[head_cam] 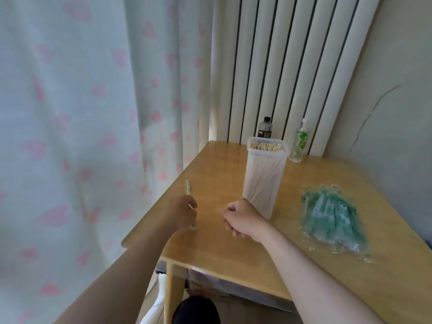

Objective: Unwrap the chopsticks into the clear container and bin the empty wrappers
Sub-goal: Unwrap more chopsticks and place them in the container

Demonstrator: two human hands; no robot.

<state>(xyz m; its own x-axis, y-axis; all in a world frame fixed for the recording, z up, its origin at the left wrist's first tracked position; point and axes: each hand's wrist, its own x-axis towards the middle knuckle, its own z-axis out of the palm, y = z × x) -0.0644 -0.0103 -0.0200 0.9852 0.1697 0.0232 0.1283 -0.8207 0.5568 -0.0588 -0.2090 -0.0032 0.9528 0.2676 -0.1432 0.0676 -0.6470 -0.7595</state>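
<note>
A: What is the room like?
B: A light wooden desk (233, 251) stands in a corner. There is a pale curtain (81, 113) with pink hearts on the left and a white radiator (268, 66) behind. A dark bottle (265, 128) and a pump bottle (300, 143) stand at the far edge.

A: And the chopsticks?
B: The clear container (264, 181) stands upright mid-desk, packed with sticks on end. A heap of green wrapped chopsticks (334, 220) lies flat to its right. The left hand (183, 212) holds 1 set of chopsticks (187, 187) nearly upright, with the lower end on the desk and the top tilted away. I cannot tell whether it is still wrapped.

A: How are the fingers?
B: The left fingers (192, 206) are curled round that set. The right hand (243, 220) sits by the container's base with its fingers tucked under. I cannot tell if it holds anything.
</note>
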